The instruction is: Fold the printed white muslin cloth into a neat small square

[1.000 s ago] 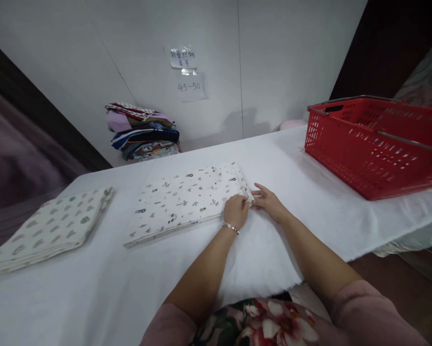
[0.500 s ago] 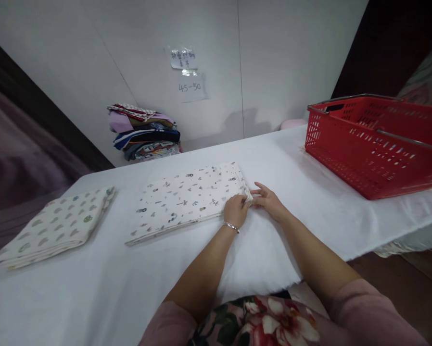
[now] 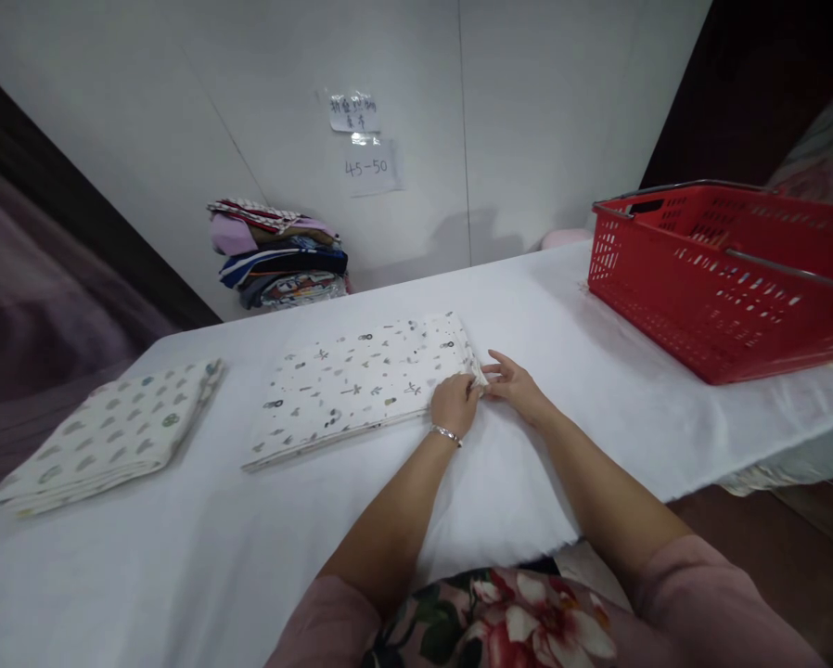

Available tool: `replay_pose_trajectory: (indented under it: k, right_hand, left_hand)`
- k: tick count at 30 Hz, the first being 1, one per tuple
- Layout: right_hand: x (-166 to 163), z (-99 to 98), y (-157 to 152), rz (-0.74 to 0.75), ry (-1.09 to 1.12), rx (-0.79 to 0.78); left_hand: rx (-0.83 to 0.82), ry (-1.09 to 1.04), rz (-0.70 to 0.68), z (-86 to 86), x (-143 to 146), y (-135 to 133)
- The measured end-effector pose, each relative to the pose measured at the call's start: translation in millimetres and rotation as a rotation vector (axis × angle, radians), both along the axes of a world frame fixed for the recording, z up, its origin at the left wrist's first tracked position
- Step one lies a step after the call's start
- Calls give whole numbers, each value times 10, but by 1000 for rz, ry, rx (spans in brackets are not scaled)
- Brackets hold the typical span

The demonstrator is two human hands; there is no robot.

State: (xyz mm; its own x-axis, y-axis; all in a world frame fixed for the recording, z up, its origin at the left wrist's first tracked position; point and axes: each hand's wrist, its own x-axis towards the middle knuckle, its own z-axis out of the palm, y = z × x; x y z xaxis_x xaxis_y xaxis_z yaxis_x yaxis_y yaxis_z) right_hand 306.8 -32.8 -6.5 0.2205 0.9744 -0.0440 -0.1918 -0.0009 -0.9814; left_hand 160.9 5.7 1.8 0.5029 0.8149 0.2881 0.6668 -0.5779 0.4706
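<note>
A folded white cloth with small dark prints [image 3: 361,385] lies flat in the middle of the white table [image 3: 583,390]. My left hand [image 3: 454,404], with a silver bracelet at the wrist, rests on the cloth's near right corner with its fingers curled and pinching the edge. My right hand [image 3: 518,385] meets the same corner from the right, its fingertips pinching the layers there. Both hands touch each other at that corner.
A second folded cloth with green-grey prints [image 3: 103,436] lies at the table's left. A red plastic basket with metal handles [image 3: 729,274] stands at the right end. A stack of folded clothes [image 3: 281,252] sits against the back wall under paper notes [image 3: 365,139].
</note>
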Motion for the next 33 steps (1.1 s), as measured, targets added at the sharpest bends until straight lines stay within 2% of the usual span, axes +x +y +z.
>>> replay_pose_trajectory:
  k: [3, 10, 14, 23, 33]
  right_hand:
    - [2, 12, -5, -4, -7, -1]
    - [-11, 65, -33, -45, 25, -68]
    - [-12, 61, -32, -47, 24, -74]
    - [-32, 114, -49, -72, 73, -77]
    - [-34, 91, -30, -78, 73, -119]
  left_hand:
    - [19, 39, 7, 3, -3, 2]
    - [182, 124, -45, -29, 2, -78]
    - [166, 126, -39, -24, 7, -110]
    - [52, -9, -51, -23, -32, -14]
    - [54, 7, 0, -20, -3, -12]
